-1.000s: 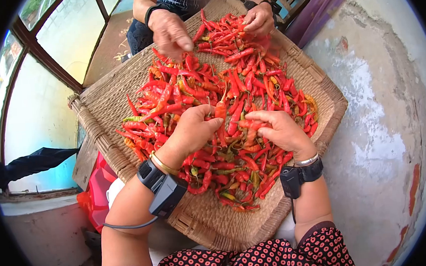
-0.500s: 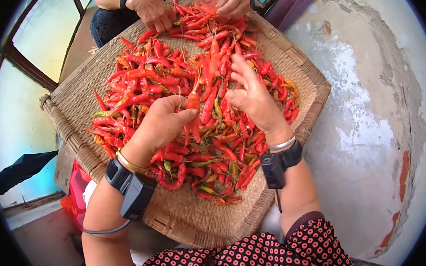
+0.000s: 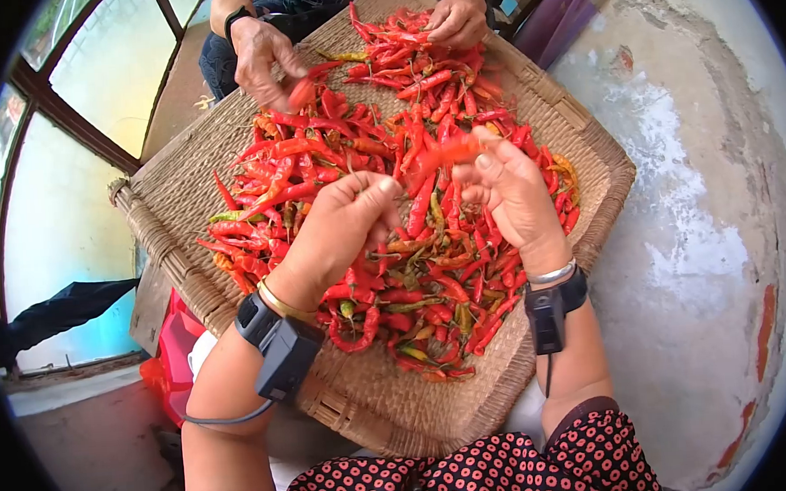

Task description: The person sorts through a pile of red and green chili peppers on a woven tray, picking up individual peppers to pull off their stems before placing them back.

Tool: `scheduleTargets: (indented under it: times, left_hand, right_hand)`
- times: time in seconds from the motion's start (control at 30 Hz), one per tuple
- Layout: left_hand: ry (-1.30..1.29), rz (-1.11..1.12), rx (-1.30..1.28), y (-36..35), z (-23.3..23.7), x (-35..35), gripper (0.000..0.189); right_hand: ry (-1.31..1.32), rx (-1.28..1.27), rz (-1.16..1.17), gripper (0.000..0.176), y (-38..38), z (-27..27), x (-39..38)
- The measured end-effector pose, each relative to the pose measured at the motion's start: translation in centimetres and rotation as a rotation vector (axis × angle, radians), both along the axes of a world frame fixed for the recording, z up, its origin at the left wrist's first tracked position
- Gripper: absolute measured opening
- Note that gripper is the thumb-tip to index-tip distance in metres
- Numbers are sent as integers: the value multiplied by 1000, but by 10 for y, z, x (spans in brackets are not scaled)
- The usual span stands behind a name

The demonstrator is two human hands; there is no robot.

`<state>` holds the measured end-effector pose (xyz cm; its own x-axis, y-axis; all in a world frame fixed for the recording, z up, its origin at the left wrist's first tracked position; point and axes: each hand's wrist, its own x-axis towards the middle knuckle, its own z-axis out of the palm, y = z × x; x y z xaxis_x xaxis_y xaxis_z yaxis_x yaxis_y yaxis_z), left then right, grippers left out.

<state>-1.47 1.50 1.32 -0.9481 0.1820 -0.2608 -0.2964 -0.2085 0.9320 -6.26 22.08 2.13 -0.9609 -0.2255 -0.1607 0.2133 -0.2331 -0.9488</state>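
My right hand [image 3: 518, 193] pinches a red chili pepper [image 3: 444, 155] between thumb and fingertips, above the heap; the pepper is smeared by motion. To its left, my left hand [image 3: 338, 222] is closed, thumb pressed to the fingers; whatever it pinches is too small to name. Below both hands lies a spread of red chili peppers [image 3: 393, 321], a few of them green or orange, on a woven tray [image 3: 368, 418]. Many peppers have stems; some look wrinkled.
Across the tray, another person's hand [image 3: 265, 62] holds a red pepper, and their other hand [image 3: 458, 18] rests at a smaller pepper pile [image 3: 404, 56]. A plastered wall [image 3: 678, 192] stands right. Left are window panes [image 3: 57, 194], a black umbrella-like cloth [image 3: 68, 310] and a red bag [image 3: 176, 344].
The red pepper in my left fingers before is gone from them; my right hand, open before, now grips one. The other person's hand has moved down with a pepper. The view has shifted slightly.
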Motion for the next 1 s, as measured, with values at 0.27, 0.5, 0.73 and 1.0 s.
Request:
scheduleTargets:
  times: [0.27,0.5,0.73,1.0]
  left_hand:
    - [-60,267,522,3,-18,0,21]
    - [-10,172,543,14,-17,6,22]
    - [291,117,-374,-20,-12,-4,29]
    - [711,351,-1659,-64,1,-3,27]
  right_hand:
    - [136,370,555,39,-27,-14,32]
    - [6,344,563,16,-30,-18,39]
    - [-1,-73,320,36,-13,-6,15]
    - [-18,97,275,31,-9,-17,11]
